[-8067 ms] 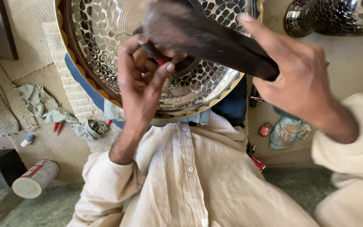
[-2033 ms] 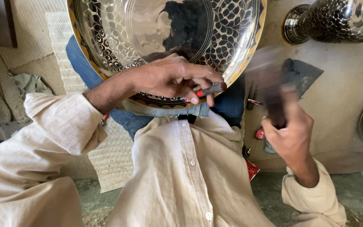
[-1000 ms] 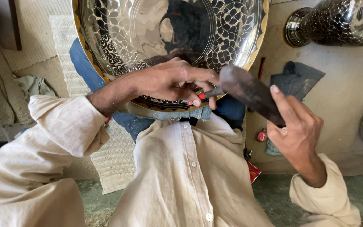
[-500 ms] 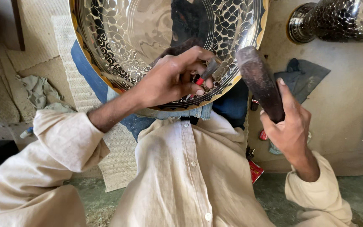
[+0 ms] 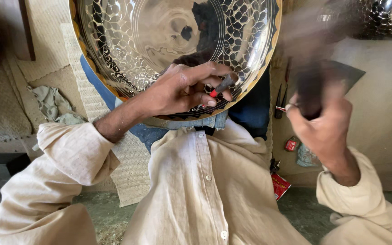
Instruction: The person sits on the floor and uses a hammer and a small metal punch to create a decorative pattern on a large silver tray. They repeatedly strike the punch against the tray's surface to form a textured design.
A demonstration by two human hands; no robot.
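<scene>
Head view looks down on a large shiny metal bowl [image 5: 128,50] resting on the person's lap, its inner surface covered with a hammered scale pattern and its rim edged in gold. Left of the bowl, a grey-green rag [image 5: 53,103] lies on a woven mat [image 5: 87,109]. Against the bowl's lower inside wall, the left hand [image 5: 182,90] pinches a small dark punch [image 5: 224,84] with a red band, its tip touching the metal. Right of the bowl, the right hand [image 5: 325,124] is closed around the handle of a hammer [image 5: 309,68], which is raised and heavily blurred. Below that hand and right of the bowl, a small red tin [image 5: 291,144] sits on the floor.
</scene>
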